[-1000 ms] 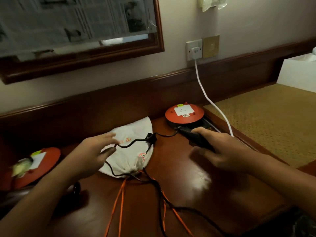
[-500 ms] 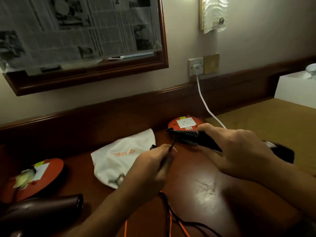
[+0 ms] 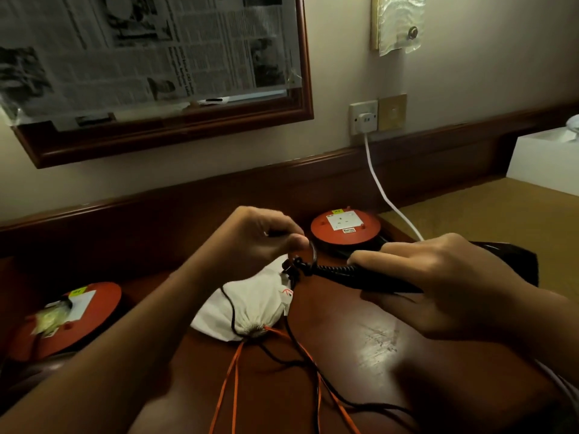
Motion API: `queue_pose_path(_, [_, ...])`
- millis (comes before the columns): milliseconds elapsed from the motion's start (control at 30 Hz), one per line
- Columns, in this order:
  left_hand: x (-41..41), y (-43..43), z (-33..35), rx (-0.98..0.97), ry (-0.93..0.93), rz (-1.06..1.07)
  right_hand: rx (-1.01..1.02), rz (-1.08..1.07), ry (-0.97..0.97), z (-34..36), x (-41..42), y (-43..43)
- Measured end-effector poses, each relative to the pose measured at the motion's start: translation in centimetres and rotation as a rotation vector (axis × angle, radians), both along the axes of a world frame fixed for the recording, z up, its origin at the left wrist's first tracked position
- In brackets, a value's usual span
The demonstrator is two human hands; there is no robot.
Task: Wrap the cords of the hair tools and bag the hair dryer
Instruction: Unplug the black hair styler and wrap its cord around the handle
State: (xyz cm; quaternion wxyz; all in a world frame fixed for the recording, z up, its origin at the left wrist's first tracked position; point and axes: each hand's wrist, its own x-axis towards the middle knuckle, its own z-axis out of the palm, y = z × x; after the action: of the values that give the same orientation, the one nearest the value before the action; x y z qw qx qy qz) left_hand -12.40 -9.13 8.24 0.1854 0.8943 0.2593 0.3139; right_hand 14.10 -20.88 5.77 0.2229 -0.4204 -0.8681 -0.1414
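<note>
Black ribbed hair tool [image 3: 360,274] gripped by right hand [image 3: 445,277]; left hand [image 3: 253,242] pinches its thin cord [image 3: 289,327].

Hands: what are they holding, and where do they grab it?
The right hand grips the black hair tool around its body. The left hand pinches the tool's black cord near its ribbed end.

**Hidden and cut-off bits**

My right hand [image 3: 448,286] covers most of the black tool [image 3: 369,277]; its far end is lost in dark. Cord [image 3: 313,364] and orange strings [image 3: 228,386] run off the bottom edge. Left fingers [image 3: 282,239] blurred, grip unclear.
</note>
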Motion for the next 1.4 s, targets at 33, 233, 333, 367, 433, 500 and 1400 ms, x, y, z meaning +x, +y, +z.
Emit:
queue_pose_path(33, [0.2, -0.1, -1.1, -0.035, -0.032, -0.009, 0.018, 0.005, 0.073, 0.0, 0.1, -0.2])
queue_pose_path(233, [1.2, -4.9, -6.6, -0.023, 0.068, 0.035, 0.013, -0.234, 0.225, 0.0, 0.5, -0.3])
queue_pose_path(333, [0.9, -7.0, -5.8, 0.283, 0.260, 0.096, -0.045, -0.303, 0.133, -0.2, 0.3, 0.0])
queue_pose_path(367, [0.7, -6.8, -4.6, 0.388, 0.264, 0.089, -0.063, -0.303, 0.077, -0.2, 0.0, 0.0])
queue_pose_path(433, [0.3, -5.6, -2.0, 0.531, 0.236, 0.078, -0.092, -0.290, -0.035, -0.1, -0.3, -0.1])
queue_pose_path(500, [-0.2, -4.2, 0.6, 0.467, 0.197, 0.047, -0.126, -0.239, -0.131, 0.2, -0.6, -0.5])
queue_pose_path(1400, [1.4, -5.8, 1.1, 0.380, 0.503, 0.068, -0.148, -0.315, -0.111, -0.3, -1.5, 0.0])
